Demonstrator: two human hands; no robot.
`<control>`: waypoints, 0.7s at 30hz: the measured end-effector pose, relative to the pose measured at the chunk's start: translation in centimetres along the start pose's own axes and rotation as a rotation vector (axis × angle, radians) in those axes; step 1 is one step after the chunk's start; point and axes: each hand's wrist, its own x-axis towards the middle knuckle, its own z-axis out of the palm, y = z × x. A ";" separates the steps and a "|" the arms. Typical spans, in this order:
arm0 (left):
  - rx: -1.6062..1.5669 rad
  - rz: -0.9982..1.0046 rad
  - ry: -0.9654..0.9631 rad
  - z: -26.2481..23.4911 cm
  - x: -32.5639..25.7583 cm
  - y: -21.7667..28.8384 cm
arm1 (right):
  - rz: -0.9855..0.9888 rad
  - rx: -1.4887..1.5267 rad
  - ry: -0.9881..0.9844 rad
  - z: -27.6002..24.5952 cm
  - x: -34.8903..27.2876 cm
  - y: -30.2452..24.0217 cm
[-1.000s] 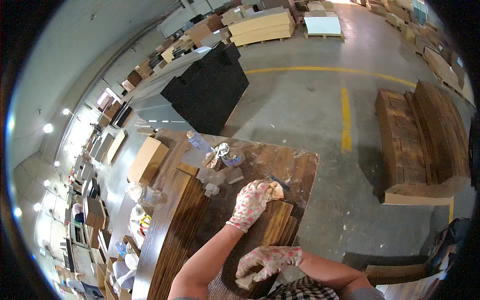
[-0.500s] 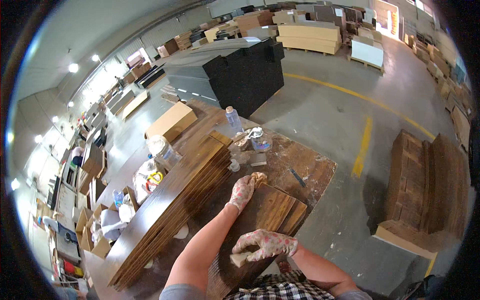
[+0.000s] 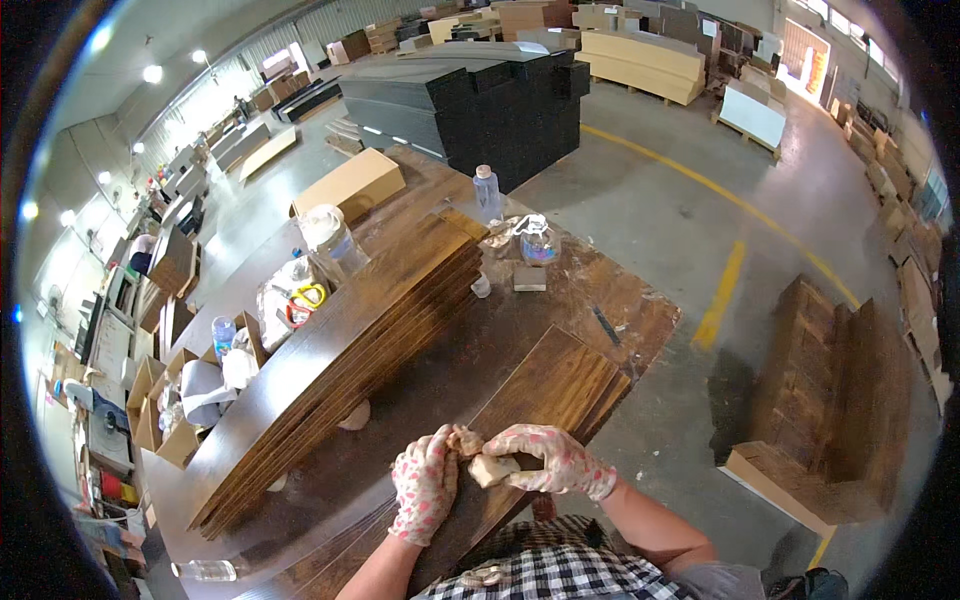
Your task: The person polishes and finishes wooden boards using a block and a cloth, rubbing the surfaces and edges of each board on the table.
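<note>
Both my hands wear white gloves with a pink flower print. My left hand [image 3: 425, 480] and my right hand [image 3: 545, 460] meet over the near end of a dark brown wood plank [image 3: 545, 390] lying on the worktable [image 3: 640, 300]. Together they pinch a small pale tan lump [image 3: 490, 468], a cloth or sponge; I cannot tell which. A tall stack of long dark planks [image 3: 350, 350] runs diagonally just to the left of my hands.
At the table's far end stand a clear plastic bottle [image 3: 486, 190], a jar [image 3: 538, 243] and a small wood block [image 3: 529, 278]. A cardboard box [image 3: 350, 185] and cluttered items lie left. A pallet of brown boards [image 3: 820, 400] sits on the floor right; black panel stacks [image 3: 480, 100] stand behind.
My left hand has drawn back from the plank's middle to join my right hand at the near end. My head has turned, swinging the view toward the left.
</note>
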 end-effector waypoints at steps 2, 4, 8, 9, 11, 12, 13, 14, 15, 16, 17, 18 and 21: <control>-0.008 0.056 0.003 0.0 0.7 0.6 | -0.083 -0.111 0.072 0.8 -0.8 0.9; -0.016 0.104 0.007 0.3 1.3 0.8 | -0.124 -0.341 0.181 1.2 -1.4 0.7; -0.055 0.207 -0.029 1.1 2.7 1.0 | -0.134 -0.368 0.316 1.3 -2.0 -0.1; -0.080 0.192 -0.042 1.0 3.0 1.1 | -0.095 -0.358 0.299 0.9 -1.8 -0.9; -0.081 0.147 -0.044 0.9 3.2 0.9 | -0.061 -0.294 0.375 0.2 -2.3 1.0; -0.097 0.127 -0.033 0.8 3.2 0.9 | -0.085 -0.271 0.451 -0.5 -2.6 1.8; -0.107 0.131 -0.031 0.8 3.1 0.6 | -0.043 -0.269 0.583 -1.8 -3.0 1.3; -0.115 0.136 -0.031 0.7 3.2 0.4 | -0.001 -0.265 0.714 -3.7 -3.6 0.4; -0.110 0.141 -0.032 0.6 3.1 0.3 | 0.113 -0.372 0.811 -5.4 -4.1 -0.6; -0.104 0.147 -0.035 0.6 3.1 0.2 | 0.231 -0.477 0.907 -7.1 -4.7 -1.4; -0.114 0.159 -0.038 0.5 3.3 0.7 | 0.222 -0.593 0.912 -8.9 -6.3 -1.0; -0.147 0.134 -0.075 0.4 3.5 1.1 | 0.214 -0.703 0.913 -10.1 -7.6 0.1; -0.186 0.150 -0.050 0.3 3.4 1.1 | 0.252 -0.752 0.954 -9.5 -8.0 1.3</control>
